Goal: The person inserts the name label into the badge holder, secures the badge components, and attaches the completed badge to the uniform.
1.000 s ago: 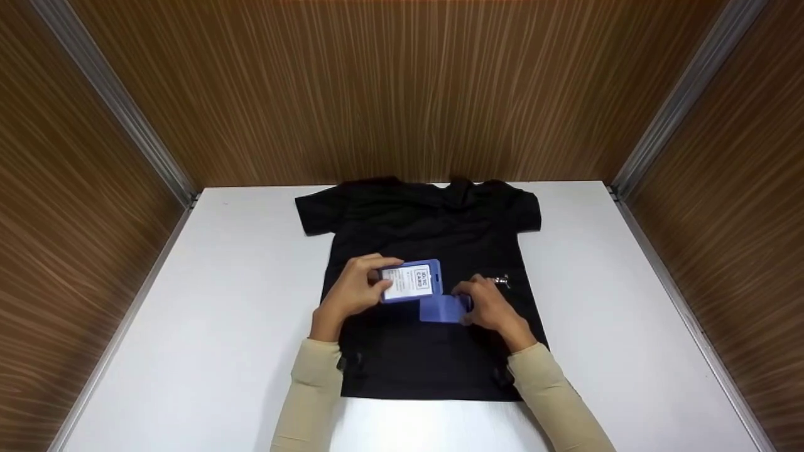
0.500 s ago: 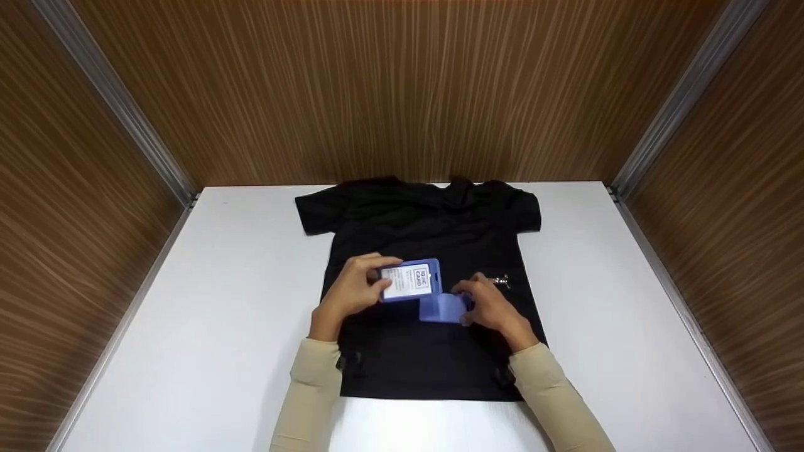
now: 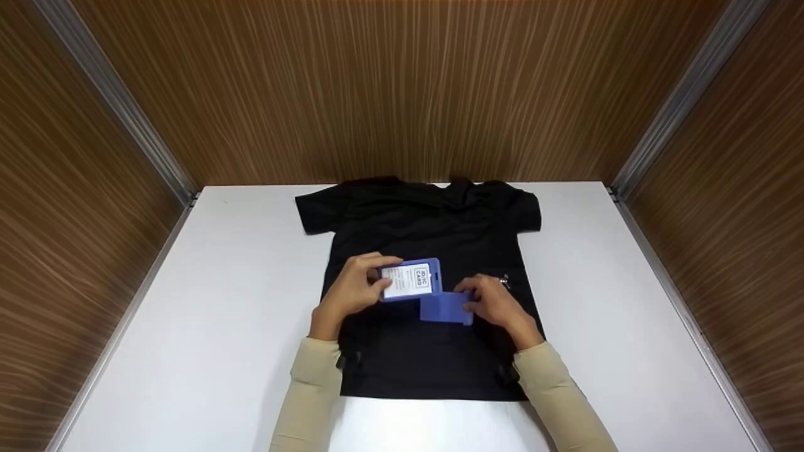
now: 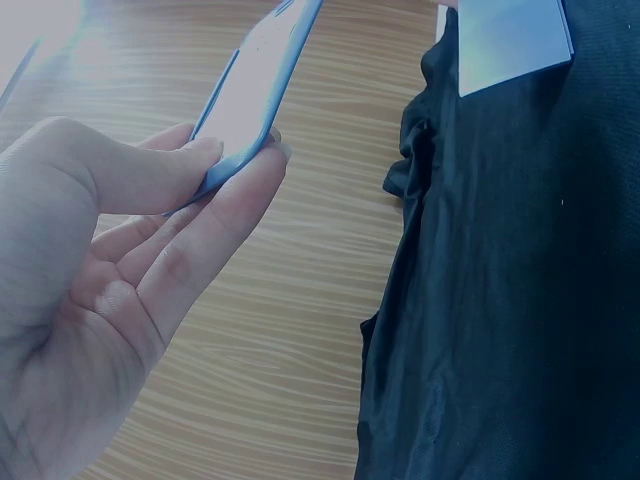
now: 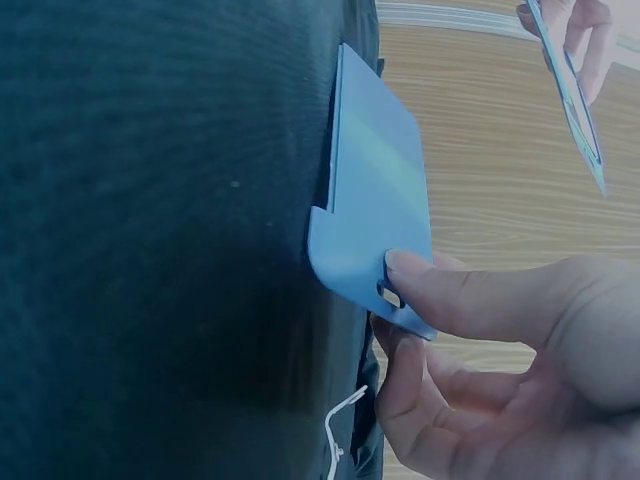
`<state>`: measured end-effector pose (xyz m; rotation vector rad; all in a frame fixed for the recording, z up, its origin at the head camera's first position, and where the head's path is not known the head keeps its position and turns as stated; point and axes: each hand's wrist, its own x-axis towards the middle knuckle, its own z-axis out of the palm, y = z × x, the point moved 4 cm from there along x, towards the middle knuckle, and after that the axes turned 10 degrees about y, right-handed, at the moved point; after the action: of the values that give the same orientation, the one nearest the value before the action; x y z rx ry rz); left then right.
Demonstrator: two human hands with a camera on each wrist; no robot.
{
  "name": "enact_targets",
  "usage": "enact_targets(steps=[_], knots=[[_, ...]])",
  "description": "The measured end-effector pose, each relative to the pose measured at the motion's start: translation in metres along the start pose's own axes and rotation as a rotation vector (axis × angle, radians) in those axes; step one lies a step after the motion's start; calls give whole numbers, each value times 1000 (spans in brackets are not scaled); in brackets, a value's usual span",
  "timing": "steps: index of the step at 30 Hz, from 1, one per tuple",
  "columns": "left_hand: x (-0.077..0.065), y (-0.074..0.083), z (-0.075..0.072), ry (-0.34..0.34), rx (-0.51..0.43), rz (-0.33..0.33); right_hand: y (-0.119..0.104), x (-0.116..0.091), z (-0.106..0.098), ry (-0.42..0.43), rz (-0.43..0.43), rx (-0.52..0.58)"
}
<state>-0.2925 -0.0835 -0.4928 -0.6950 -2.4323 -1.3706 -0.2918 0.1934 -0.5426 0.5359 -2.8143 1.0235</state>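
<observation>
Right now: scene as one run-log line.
left grip: pinches blue holder, card inside | right grip: pinches blue cover | black shirt: spread on table

The carrying surface was a flat white table (image 3: 239,301). 1 black short-sleeved shirt (image 3: 433,370) lay spread directly on it. The collar (image 3: 458,191) was positioned at the far edge; the hem (image 3: 433,395) faced the near side. 2 sleeves (image 3: 321,213) extended outward, 1 per side.

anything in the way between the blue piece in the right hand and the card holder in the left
Nothing visible stands between the blue piece and the card holder; the shiny clip is on the black shirt by the right hand, off that path.
</observation>
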Motion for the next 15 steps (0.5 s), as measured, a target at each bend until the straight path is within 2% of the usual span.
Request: enact_targets(steps=[9, 15], knots=[[1, -1, 1, 0, 7, -12, -3, 0, -6, -27, -21, 55], [1, 0, 0, 7, 6, 2, -7, 1, -8, -7, -64, 73]])
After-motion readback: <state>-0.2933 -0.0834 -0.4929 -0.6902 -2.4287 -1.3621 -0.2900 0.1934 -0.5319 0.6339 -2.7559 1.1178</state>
